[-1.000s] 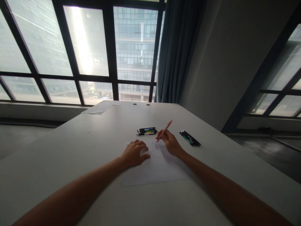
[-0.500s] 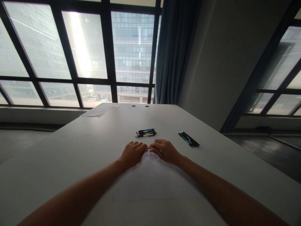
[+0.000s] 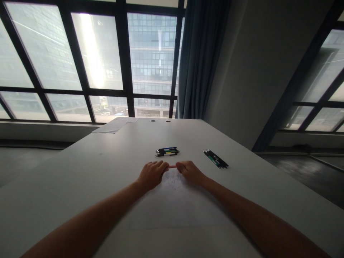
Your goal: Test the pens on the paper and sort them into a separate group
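I see my left hand (image 3: 152, 174) and right hand (image 3: 190, 172) each pinching an end of a pink pen (image 3: 172, 166), level over the paper (image 3: 177, 204) mid-tabletop (image 3: 80, 172).

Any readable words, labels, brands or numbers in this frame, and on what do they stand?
No text can be read.
Sheet of paper under the hands: faint marks near the fingertips, too faint to read.
Pens and dark pens: any print too small.
Far papers: blurred.
Pink pen between left hand and right hand: no lettering visible.
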The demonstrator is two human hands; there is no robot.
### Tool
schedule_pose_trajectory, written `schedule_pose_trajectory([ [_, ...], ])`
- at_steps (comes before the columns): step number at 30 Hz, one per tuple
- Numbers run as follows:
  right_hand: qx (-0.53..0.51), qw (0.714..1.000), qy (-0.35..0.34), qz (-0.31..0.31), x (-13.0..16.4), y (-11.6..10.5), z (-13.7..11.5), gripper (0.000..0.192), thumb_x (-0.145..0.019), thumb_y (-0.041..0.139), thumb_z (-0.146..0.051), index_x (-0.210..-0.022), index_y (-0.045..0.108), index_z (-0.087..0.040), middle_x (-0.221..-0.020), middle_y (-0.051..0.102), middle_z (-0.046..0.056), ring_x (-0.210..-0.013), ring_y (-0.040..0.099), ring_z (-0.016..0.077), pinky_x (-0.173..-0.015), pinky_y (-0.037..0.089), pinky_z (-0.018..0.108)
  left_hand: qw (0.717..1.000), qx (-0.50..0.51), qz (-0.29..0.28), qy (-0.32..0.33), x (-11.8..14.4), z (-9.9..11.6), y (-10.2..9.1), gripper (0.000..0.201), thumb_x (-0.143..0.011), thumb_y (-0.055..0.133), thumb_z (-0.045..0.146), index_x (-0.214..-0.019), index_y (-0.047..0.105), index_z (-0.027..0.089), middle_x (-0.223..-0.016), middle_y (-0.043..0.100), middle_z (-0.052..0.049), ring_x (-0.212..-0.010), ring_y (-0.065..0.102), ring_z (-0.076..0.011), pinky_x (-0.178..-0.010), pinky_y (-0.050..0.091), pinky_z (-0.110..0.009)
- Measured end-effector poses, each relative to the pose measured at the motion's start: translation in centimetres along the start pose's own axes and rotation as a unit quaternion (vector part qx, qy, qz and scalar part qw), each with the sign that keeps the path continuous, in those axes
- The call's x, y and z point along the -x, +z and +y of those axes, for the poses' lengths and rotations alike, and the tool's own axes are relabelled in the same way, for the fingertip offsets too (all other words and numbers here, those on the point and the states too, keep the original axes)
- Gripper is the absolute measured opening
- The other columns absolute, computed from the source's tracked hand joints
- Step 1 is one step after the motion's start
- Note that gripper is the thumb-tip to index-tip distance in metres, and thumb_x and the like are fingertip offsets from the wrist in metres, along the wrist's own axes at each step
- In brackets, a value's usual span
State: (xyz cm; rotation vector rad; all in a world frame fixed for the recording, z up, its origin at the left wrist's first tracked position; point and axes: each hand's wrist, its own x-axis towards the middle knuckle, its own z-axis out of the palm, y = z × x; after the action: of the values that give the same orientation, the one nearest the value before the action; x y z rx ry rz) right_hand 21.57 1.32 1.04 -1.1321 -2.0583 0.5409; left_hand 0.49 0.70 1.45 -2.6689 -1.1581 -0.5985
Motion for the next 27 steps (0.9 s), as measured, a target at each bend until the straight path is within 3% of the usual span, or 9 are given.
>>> schedule_pose_trajectory([
  [3, 0.006, 0.999, -0.039, 0.015, 0.1, 0.3, 0.3, 0.056, -0.096, 0.037, -0.054, -0.055, 0.051, -0.018, -0.054, 0.051, 0.0, -0.052, 0.044, 0.0137, -0.056, 0.034, 0.028, 1.0, 0.005, -0.022, -0.021, 0.0, 0.0, 0.0, 0.024, -0.1, 0.034, 0.027, -0.101, 0.057, 0.021, -0.091, 0.069, -0.005, -0.08, 0.065, -0.0187, -0.068, 0.045, -0.029],
  [6, 0.023, 0.997, -0.075, 0.021, 0.3, 0.5, 0.8, 0.047, -0.096, 0.043, -0.05, -0.069, 0.064, -0.017, -0.068, 0.06, 0.004, -0.062, 0.052, 0.0157, -0.063, 0.039, 0.029, 0.997, 0.0, -0.054, -0.057, 0.1, 0.1, 0.1, 0.017, -0.095, 0.04, 0.023, -0.099, 0.057, 0.02, -0.09, 0.071, -0.006, -0.079, 0.067, -0.0211, -0.066, 0.045, -0.029],
  [10, 0.008, 0.999, -0.044, 0.018, 0.3, 0.5, 1.4, 0.033, -0.091, 0.055, -0.047, -0.089, 0.069, -0.017, -0.082, 0.064, 0.006, -0.068, 0.054, 0.0164, -0.065, 0.041, 0.029, 0.99, -0.009, -0.098, -0.098, 0.1, 0.3, 0.3, 0.017, -0.086, 0.046, 0.016, -0.099, 0.057, 0.019, -0.09, 0.072, -0.009, -0.078, 0.068, -0.0249, -0.065, 0.046, -0.033],
  [16, 0.042, 0.997, -0.065, 0.013, 0.1, 0.5, 1.8, 0.036, -0.097, 0.044, -0.037, -0.074, 0.064, -0.017, -0.073, 0.061, 0.005, -0.067, 0.054, 0.0162, -0.065, 0.039, 0.029, 0.987, -0.012, -0.115, -0.112, 0.2, 0.5, 0.2, 0.02, -0.084, 0.046, 0.014, -0.099, 0.057, 0.019, -0.089, 0.071, -0.011, -0.079, 0.068, -0.0253, -0.067, 0.046, -0.033],
  [23, 0.01, 0.996, -0.066, 0.057, 0.3, 0.7, 1.2, 0.021, -0.089, 0.058, -0.038, -0.09, 0.063, -0.018, -0.081, 0.063, 0.005, -0.07, 0.055, 0.0172, -0.066, 0.043, 0.031, 0.99, 0.004, -0.094, -0.1, 0.2, 0.1, 0.1, 0.024, -0.083, 0.046, 0.012, -0.103, 0.054, 0.021, -0.094, 0.071, -0.009, -0.079, 0.068, -0.025, -0.067, 0.046, -0.033],
  [27, 0.035, 0.997, -0.039, 0.063, 0.4, 0.6, 1.1, 0.026, -0.094, 0.048, -0.037, -0.08, 0.061, -0.018, -0.075, 0.062, 0.005, -0.069, 0.054, 0.0171, -0.066, 0.042, 0.031, 0.992, 0.011, -0.078, -0.094, 0.2, -0.2, 0.2, 0.024, -0.083, 0.046, 0.011, -0.104, 0.053, 0.021, -0.097, 0.07, -0.008, -0.08, 0.068, -0.024, -0.068, 0.046, -0.033],
])
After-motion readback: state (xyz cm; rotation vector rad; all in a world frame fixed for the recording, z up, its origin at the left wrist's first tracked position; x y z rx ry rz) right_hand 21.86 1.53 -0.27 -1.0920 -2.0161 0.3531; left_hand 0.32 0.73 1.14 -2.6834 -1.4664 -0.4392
